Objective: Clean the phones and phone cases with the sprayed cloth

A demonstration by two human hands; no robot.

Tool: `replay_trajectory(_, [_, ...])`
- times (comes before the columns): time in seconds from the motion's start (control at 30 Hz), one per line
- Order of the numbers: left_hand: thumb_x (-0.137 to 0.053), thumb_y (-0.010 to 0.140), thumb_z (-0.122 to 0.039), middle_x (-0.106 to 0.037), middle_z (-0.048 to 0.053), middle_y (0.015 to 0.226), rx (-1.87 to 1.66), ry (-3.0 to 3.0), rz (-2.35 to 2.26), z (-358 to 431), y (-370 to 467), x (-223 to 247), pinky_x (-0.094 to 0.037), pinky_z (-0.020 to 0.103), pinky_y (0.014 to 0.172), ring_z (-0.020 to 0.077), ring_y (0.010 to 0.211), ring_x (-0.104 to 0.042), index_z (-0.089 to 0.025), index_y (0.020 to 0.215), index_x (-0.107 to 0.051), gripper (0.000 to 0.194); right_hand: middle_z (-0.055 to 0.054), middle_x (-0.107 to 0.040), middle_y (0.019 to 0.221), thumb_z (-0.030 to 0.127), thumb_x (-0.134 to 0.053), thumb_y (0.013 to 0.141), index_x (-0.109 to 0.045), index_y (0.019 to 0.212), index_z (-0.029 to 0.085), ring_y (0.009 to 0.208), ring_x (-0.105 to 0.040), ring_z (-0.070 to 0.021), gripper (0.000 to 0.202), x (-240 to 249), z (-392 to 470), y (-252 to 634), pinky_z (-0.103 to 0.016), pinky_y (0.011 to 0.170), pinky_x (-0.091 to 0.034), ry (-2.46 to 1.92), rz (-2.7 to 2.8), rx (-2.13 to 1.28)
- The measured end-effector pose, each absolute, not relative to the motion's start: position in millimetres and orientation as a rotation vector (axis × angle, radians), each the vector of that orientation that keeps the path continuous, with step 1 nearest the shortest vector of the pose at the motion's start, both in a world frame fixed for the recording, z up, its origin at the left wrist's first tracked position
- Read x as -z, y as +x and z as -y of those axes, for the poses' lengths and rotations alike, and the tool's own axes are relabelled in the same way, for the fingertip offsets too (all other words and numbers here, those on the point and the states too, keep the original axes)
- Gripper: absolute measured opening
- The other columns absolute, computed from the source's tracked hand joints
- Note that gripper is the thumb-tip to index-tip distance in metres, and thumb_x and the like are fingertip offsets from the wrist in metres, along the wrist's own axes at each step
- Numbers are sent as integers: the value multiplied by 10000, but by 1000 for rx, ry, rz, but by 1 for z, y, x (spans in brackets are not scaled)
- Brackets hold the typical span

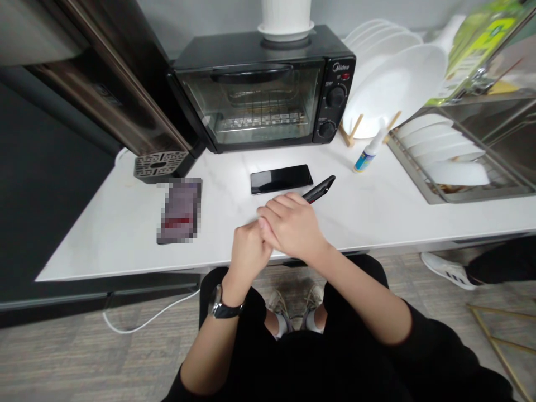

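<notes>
Above the counter's front edge, my two hands are pressed together. My right hand [295, 226] lies over the front of my left hand [250, 251], its fingers curled round it. The left fingers bend under the right palm and are mostly hidden; whether anything is inside them does not show. A black phone [281, 179] lies flat, screen up, just beyond the hands. Beside it a second dark phone [320, 188] slants away, its near end hidden behind my right hand; whether it touches the hand I cannot tell.
A toaster oven [259, 100] stands at the back under a white pot [286, 17]. Left are a dispenser's drip tray [161, 163] and a blurred-out phone-shaped object [180, 212]. Right are a small bottle [371, 151], racked plates [397, 84] and a sink [422, 181]. Another person's shoe [448, 271] shows below.
</notes>
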State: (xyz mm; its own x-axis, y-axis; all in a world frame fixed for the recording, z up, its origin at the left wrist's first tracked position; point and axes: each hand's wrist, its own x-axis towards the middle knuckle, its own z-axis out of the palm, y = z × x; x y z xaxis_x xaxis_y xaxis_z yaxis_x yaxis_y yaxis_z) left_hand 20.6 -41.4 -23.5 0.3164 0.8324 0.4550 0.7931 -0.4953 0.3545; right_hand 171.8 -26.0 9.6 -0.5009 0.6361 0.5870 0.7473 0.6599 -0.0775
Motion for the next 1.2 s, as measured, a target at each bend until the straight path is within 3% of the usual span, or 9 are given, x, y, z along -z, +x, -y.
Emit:
replay_trajectory(0.13, [-557,1056,-287,-787,22,820,-986,2368,-1431,44,26,16,-464,240,629,141,628,-686,-182,1182,-754,256,-63,-710,733,268,-349,1063,-687,750,203,758,-614,-229,465,-11,-6,234,-399,785,-410,-1333,2167,264])
replay_trajectory(0.2, [-575,1061,-296,-806,16,875,-997,2350,-1426,45,29,14,-481,230,668,136,673,-710,-208,1243,-743,263,-71,-725,737,251,-343,1054,-698,748,198,759,-633,-235,472,-11,-14,250,-401,836,-436,-1455,2049,230])
replay_trajectory(0.33, [-541,1035,-250,-777,25,781,-983,2420,-1474,43,29,17,-451,252,608,151,605,-673,-185,1090,-760,235,-40,-758,801,224,-385,1035,-743,806,196,884,-675,-230,425,-8,3,215,-426,1176,-337,-1321,2021,224])
replay_trajectory(0.5, [-471,882,-142,-644,66,561,-1003,2527,-1496,39,22,24,-346,299,497,188,473,-572,-190,640,-602,280,-40,-745,843,264,-437,1042,-742,872,191,861,-638,-218,356,-8,29,156,-385,1022,-430,-1058,2220,212])
replay_trajectory(0.67, [-527,1030,-234,-728,18,694,-999,2402,-1419,42,25,16,-406,252,558,137,531,-610,-155,1020,-759,245,-70,-726,750,277,-341,1073,-728,788,187,780,-649,-238,489,-9,0,217,-411,853,-465,-1205,2204,254])
replay_trajectory(0.77, [-567,1062,-295,-772,-4,781,-1010,2337,-1402,45,28,12,-412,231,579,112,559,-627,-201,1218,-750,258,-88,-773,806,254,-308,1074,-757,811,180,831,-705,-249,525,-9,-18,253,-451,976,-490,-1402,2043,210])
replay_trajectory(0.93, [-532,1019,-223,-764,30,746,-1015,2416,-1446,42,28,16,-413,257,569,150,573,-654,-156,1062,-764,246,-35,-831,981,231,-359,1076,-802,988,203,1161,-722,-241,452,-7,4,208,-513,1300,-262,-1267,2029,162])
replay_trajectory(1.07, [-450,887,-138,-657,66,563,-1023,2546,-1474,39,23,22,-343,305,499,187,464,-570,-179,651,-630,300,-45,-822,1022,254,-413,1073,-784,1084,181,1037,-720,-216,378,-9,27,165,-449,1209,-392,-1038,2261,158])
replay_trajectory(1.2, [-493,989,-205,-717,33,671,-971,2450,-1434,41,23,18,-417,266,561,161,545,-631,-162,895,-732,260,-86,-806,920,307,-363,1095,-797,1017,159,911,-706,-250,464,-11,9,205,-437,936,-506,-1131,2258,184])
